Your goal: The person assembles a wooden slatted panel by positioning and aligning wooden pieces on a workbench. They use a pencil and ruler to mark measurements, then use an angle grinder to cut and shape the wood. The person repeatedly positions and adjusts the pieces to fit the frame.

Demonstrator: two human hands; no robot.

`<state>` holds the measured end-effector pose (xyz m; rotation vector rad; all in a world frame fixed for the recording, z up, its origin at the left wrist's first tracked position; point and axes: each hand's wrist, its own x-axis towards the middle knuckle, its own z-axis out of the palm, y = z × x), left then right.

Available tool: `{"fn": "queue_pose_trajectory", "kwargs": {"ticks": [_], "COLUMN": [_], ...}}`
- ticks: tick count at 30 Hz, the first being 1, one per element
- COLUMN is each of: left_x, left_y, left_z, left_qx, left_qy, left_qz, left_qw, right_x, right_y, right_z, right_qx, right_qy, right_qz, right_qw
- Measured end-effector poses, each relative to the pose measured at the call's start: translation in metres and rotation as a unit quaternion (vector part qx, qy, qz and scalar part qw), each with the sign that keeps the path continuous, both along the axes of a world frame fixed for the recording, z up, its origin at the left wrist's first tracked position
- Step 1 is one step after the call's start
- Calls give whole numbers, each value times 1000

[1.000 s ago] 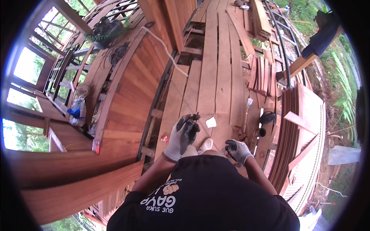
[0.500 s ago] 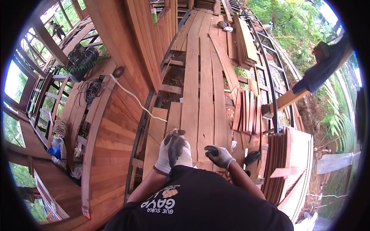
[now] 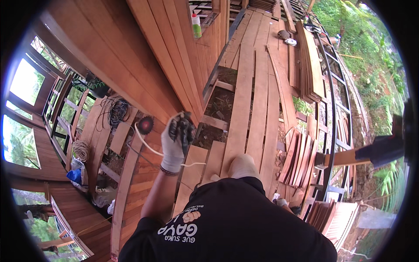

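My left hand (image 3: 173,142), in a white glove with dark fingers, is raised beside the lower end of the reddish plank wall (image 3: 174,65). Its fingers are curled in; whatever they hold, if anything, does not show. A white cord (image 3: 148,145) passes behind that wrist and comes out over the floor boards (image 3: 242,118). Low on the right, my right hand (image 3: 283,203) shows only as a bit of pale glove beyond my shirt, its fingers mostly hidden. It is down near the floor, below a stack of short boards (image 3: 299,159).
Open gaps (image 3: 220,105) show ground between the boards on the left. A dark disc with a red centre (image 3: 145,125) lies by the wall. A bottle (image 3: 196,26) stands farther up. Long planks (image 3: 309,65) are stacked along the right, beside a dark metal frame (image 3: 336,100).
My left hand has moved left and up toward the wall. My right hand has gone from before me down to the right, mostly out of sight. The whole view has shifted and a knee now shows.
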<state>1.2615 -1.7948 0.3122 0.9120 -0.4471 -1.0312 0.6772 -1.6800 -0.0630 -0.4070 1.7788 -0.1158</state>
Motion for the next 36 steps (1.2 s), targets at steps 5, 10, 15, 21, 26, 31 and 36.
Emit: {"fn": "queue_pose_trajectory", "kwargs": {"ticks": [5, 10, 15, 21, 26, 31, 36], "left_x": [85, 142, 163, 171, 179, 183, 176], "left_y": [-131, -286, -280, -298, -311, -311, -288], "left_z": [60, 89, 88, 61, 62, 61, 58], "left_qx": [-96, -179, 36, 124, 148, 134, 122], "left_qy": [-281, -595, -855, -856, -852, -850, -850], "left_qz": [84, 282, 308, 277, 269, 267, 271], "left_qw": [951, 731, 415, 418, 424, 434, 435], "right_x": [69, 206, 513, 728, 797, 763, 637], "right_y": [-140, -477, -781, -1001, -1062, -1078, -920], "right_z": [-39, -41, 161, 227, 231, 215, 250], "right_qx": [-1, -236, -511, -530, -418, -407, -485], "right_qy": [-43, 185, 45, 137, 203, 128, -126], "right_qz": [35, 322, 302, 329, 365, 277, 196], "right_qw": [998, 898, 804, 769, 806, 861, 843]}}
